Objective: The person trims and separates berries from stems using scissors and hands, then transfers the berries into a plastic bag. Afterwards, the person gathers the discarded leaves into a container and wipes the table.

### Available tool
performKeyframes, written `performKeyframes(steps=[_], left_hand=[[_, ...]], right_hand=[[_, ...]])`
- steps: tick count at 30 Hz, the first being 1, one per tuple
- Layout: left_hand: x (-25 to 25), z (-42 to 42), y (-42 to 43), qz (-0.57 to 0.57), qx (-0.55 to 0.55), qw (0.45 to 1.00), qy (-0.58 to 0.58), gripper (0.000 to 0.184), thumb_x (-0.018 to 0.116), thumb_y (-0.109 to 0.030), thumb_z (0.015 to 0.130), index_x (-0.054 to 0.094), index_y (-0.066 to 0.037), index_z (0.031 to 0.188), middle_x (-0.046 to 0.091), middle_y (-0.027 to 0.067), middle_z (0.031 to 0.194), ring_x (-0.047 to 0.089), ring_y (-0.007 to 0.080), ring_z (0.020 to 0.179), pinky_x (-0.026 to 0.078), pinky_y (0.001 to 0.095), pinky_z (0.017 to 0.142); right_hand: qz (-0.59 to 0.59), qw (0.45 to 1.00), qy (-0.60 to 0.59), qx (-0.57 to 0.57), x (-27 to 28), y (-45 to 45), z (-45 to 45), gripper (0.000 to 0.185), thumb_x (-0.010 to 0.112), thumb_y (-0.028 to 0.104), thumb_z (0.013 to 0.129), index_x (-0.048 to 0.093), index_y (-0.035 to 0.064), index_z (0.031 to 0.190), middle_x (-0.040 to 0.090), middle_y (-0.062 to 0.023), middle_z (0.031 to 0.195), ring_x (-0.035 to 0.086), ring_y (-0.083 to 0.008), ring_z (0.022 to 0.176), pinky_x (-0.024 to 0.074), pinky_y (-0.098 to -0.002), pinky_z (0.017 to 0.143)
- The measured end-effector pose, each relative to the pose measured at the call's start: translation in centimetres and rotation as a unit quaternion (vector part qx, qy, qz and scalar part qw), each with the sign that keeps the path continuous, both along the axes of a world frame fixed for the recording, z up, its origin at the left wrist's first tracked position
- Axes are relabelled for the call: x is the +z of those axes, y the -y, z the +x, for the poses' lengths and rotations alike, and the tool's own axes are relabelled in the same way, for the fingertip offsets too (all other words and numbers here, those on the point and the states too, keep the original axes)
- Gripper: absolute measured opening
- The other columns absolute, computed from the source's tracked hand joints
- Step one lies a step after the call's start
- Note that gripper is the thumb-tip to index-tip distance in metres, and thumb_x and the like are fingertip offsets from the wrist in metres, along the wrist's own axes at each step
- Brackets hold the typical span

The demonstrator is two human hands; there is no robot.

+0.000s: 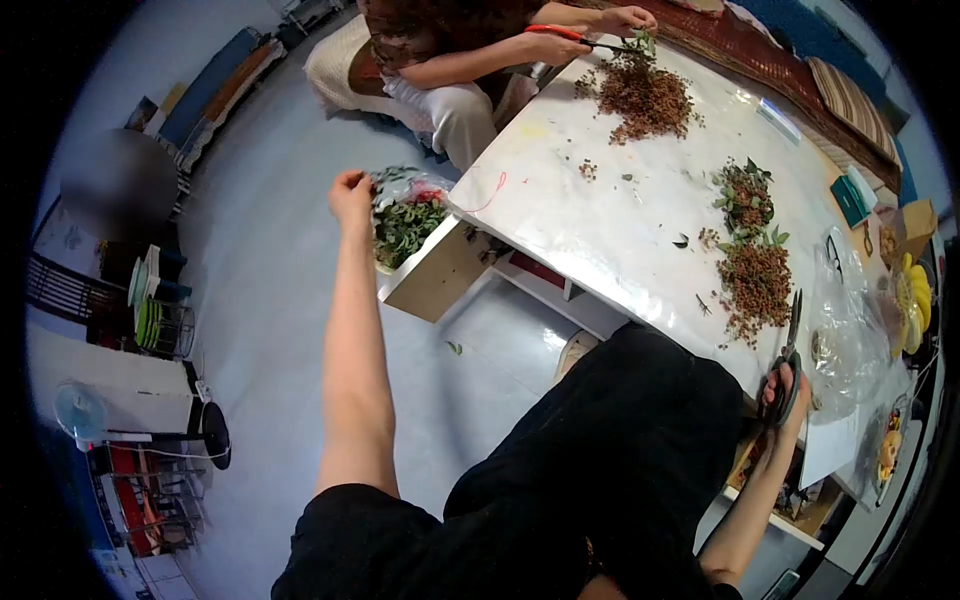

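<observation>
In my right hand (788,392) is a pair of scissors (793,340) with dark handles, its blades pointing away from me over the table's near right edge. Just past it on the white table (600,210) lies a bunch of small brown berries (755,285), with a leafier bunch (746,195) behind. My left hand (350,195) is stretched out beyond the table's left corner, fingers curled together. Blurred greenery touches or hangs beside its fingertips; whether they grip any cannot be made out. Close by, green leaves (408,232) fill a bag-lined container in an open drawer (430,275).
Across the table a co-worker's hand (560,45) holds red-handled scissors (556,33) at a larger berry heap (645,95). A clear plastic bag (845,340), a green box (852,198) and bananas (915,300) lie at the right. A fan (80,412) stands far left.
</observation>
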State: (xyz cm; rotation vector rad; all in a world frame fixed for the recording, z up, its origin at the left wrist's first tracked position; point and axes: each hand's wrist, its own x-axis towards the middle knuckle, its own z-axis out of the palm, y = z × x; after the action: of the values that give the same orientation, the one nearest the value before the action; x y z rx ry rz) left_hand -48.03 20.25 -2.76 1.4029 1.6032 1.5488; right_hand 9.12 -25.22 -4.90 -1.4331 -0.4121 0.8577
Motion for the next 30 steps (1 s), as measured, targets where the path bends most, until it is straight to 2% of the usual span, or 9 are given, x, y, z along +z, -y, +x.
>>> performKeyframes(steps=[2, 3, 4, 5, 7, 14, 17, 23, 30], left_hand=[[-4.6, -3.6, -3.3, -0.107, -0.069, 0.991, -0.045, 0.043, 0.071, -0.013, 0.077, 0.056, -0.001, 0.116, 0.065, 0.0076, 0.082, 0.062, 0.0156, 0.066, 0.049, 0.0289, 0.054], [-3.9, -1.9, -1.7, -0.263, -0.05, 0.957, -0.114, 0.061, 0.074, -0.016, 0.075, 0.045, -0.001, 0.127, 0.06, 0.015, 0.106, 0.061, 0.0223, 0.09, 0.052, 0.0335, 0.067], [-11.2, -7.1, -6.9, -0.205, -0.035, 0.936, -0.284, 0.077, 0.079, -0.018, 0.069, 0.039, -0.001, 0.133, 0.058, 0.0183, 0.113, 0.059, 0.027, 0.098, 0.052, 0.0393, 0.076], [-15.2, -10.5, -10.7, -0.153, -0.027, 0.91, -0.384, 0.079, 0.08, -0.016, 0.067, 0.039, 0.0, 0.133, 0.054, 0.0207, 0.121, 0.057, 0.0297, 0.104, 0.049, 0.0408, 0.085], [-9.3, -5.1, -6.7, -0.082, 0.01, 0.912, -0.403, 0.072, 0.075, -0.014, 0.071, 0.042, 0.002, 0.132, 0.056, 0.0218, 0.123, 0.055, 0.0309, 0.113, 0.043, 0.0398, 0.097], [1.2, 19.1, 1.3, 0.141, -0.238, 0.938, -0.208, 0.014, 0.063, -0.004, 0.082, 0.067, -0.002, 0.095, 0.066, 0.0095, 0.095, 0.062, 0.0191, 0.087, 0.049, 0.0296, 0.078], [3.5, 29.8, 7.2, 0.155, -0.345, 0.908, -0.183, 0.009, 0.063, -0.003, 0.082, 0.066, 0.001, 0.09, 0.066, 0.0099, 0.087, 0.063, 0.0186, 0.08, 0.049, 0.0283, 0.074], [2.3, 43.1, 16.3, 0.088, -0.586, 0.794, -0.135, 0.011, 0.07, -0.003, 0.077, 0.068, -0.001, 0.087, 0.066, 0.0069, 0.085, 0.063, 0.0152, 0.077, 0.051, 0.0265, 0.071], [1.8, 47.4, 20.0, 0.104, -0.58, 0.763, -0.267, 0.014, 0.071, -0.006, 0.075, 0.067, -0.002, 0.088, 0.065, 0.0085, 0.083, 0.064, 0.0199, 0.075, 0.05, 0.0303, 0.069]], right_hand=[[0.006, 0.999, -0.034, -0.006, 0.3, -0.5, 0.9, 0.015, 0.056, 0.015, 0.093, 0.051, 0.0032, 0.1, 0.048, -0.0026, 0.064, 0.042, -0.0095, 0.045, 0.0337, -0.0229, 0.04], [0.001, 0.998, -0.04, -0.054, -0.1, -0.4, 1.3, 0.015, 0.056, 0.015, 0.092, 0.051, 0.0026, 0.1, 0.047, -0.0021, 0.064, 0.041, -0.0094, 0.047, 0.0334, -0.0222, 0.04], [0.033, 0.981, -0.143, -0.127, 0.0, -0.2, 1.0, 0.018, 0.054, 0.017, 0.093, 0.052, 0.0028, 0.103, 0.049, -0.0026, 0.067, 0.044, -0.0097, 0.049, 0.0338, -0.0218, 0.041], [0.005, 0.995, -0.086, -0.042, 0.7, -0.1, 0.7, 0.02, 0.051, 0.021, 0.094, 0.052, 0.0028, 0.103, 0.052, -0.0038, 0.069, 0.046, -0.0102, 0.052, 0.0348, -0.0218, 0.041], [0.013, 0.994, -0.105, -0.031, 0.0, -0.5, 0.5, 0.019, 0.054, 0.02, 0.092, 0.053, 0.0029, 0.1, 0.054, -0.0049, 0.069, 0.046, -0.0101, 0.049, 0.0355, -0.0212, 0.041], [0.024, 0.995, -0.089, -0.031, 1.4, -0.2, -0.4, 0.016, 0.059, 0.012, 0.089, 0.056, -0.0001, 0.098, 0.053, -0.0047, 0.064, 0.046, -0.0094, 0.046, 0.0366, -0.0219, 0.041], [0.01, 0.997, -0.078, -0.021, 1.5, -0.3, -0.5, 0.028, 0.056, 0.015, 0.09, 0.055, 0.0008, 0.114, 0.05, -0.0022, 0.064, 0.044, -0.0068, 0.046, 0.034, -0.0194, 0.041], [0.017, 0.996, -0.08, -0.022, 1.8, -0.3, -0.6, 0.028, 0.056, 0.013, 0.09, 0.055, -0.0002, 0.115, 0.051, -0.0027, 0.064, 0.043, -0.0065, 0.045, 0.034, -0.0185, 0.041], [0.041, 0.995, -0.095, -0.015, 1.2, -0.1, -0.4, 0.03, 0.06, 0.012, 0.089, 0.056, -0.0013, 0.116, 0.053, -0.0025, 0.065, 0.045, -0.0058, 0.049, 0.0349, -0.0188, 0.042]])
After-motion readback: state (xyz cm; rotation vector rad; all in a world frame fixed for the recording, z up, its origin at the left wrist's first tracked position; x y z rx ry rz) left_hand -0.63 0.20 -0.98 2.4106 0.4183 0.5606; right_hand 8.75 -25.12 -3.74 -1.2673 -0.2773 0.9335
